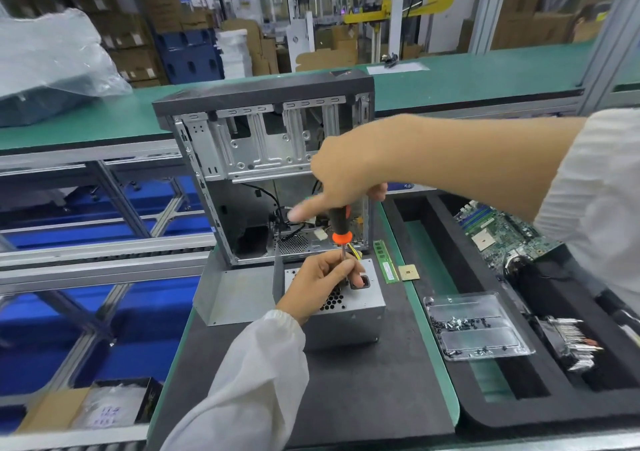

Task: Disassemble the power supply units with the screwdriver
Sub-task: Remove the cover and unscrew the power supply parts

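Observation:
A silver power supply unit (pixel 349 315) stands on the dark mat, its vented face turned up. My right hand (pixel 349 176) grips the black and orange handle of the screwdriver (pixel 340 228), held upright with its index finger stretched out to the left. The thin shaft runs down onto the unit's top face. My left hand (pixel 320 282) rests on that face and pinches the shaft near its tip, which the fingers hide.
An open computer case (pixel 263 131) stands right behind the unit. A grey metal panel (pixel 232 298) lies to its left. A RAM stick (pixel 387 261) and a CPU (pixel 408 272) lie to the right. A clear tray of screws (pixel 476 326) and a motherboard (pixel 502 232) sit in black foam.

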Demonstrator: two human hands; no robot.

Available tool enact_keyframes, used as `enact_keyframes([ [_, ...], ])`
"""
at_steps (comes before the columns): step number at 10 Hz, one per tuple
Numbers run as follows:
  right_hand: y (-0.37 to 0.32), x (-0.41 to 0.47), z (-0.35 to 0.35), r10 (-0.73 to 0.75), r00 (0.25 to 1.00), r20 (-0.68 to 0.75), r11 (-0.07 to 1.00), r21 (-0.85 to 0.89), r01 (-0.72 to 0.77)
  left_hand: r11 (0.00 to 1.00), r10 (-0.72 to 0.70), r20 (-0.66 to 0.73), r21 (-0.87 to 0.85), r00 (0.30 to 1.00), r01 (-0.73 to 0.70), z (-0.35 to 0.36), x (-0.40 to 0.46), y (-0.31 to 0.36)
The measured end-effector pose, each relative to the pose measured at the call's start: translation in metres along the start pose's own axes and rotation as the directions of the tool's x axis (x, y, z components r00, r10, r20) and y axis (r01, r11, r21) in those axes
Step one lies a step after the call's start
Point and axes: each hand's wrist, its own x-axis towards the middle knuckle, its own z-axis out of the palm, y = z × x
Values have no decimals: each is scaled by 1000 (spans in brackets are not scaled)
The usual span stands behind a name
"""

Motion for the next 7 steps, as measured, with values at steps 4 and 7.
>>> enact_keyframes([
  [4, 7, -2, -3, -17, 998, -52, 1000, -15, 17, 997, -34, 47, 72, 998, 31, -6, 4, -5],
  [7, 8, -4, -13, -155, 977, 144, 984, 106, 140, 998, -36, 55, 54, 998, 33, -1, 3, -2],
])
